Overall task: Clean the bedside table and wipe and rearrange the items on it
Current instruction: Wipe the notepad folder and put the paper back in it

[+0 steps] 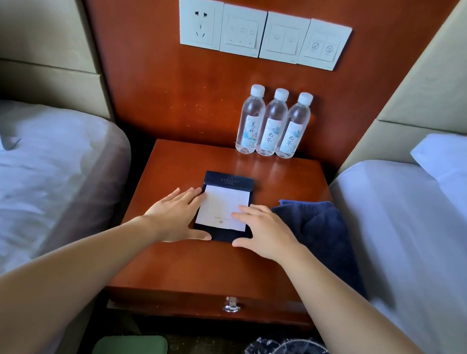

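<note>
Head view shows our two hands squaring a navy notepad holder (pixel 229 179) in the middle of the bedside table (pixel 199 270). Our left hand (pixel 174 213) lies flat against its left edge, fingers straight, thumb along the near edge; our right hand (pixel 263 234) rests straight fingers across the white sheet (pixel 219 207), thumb also at the near edge. Neither grips anything. Uneven pressure could skew the holder or crease the sheet. Pushed too far back, it could topple the three water bottles (pixel 273 122) at the rear. Our right forearm (pixel 344 292) could drag the dark cloth (pixel 320 232) off the table's right edge.
</note>
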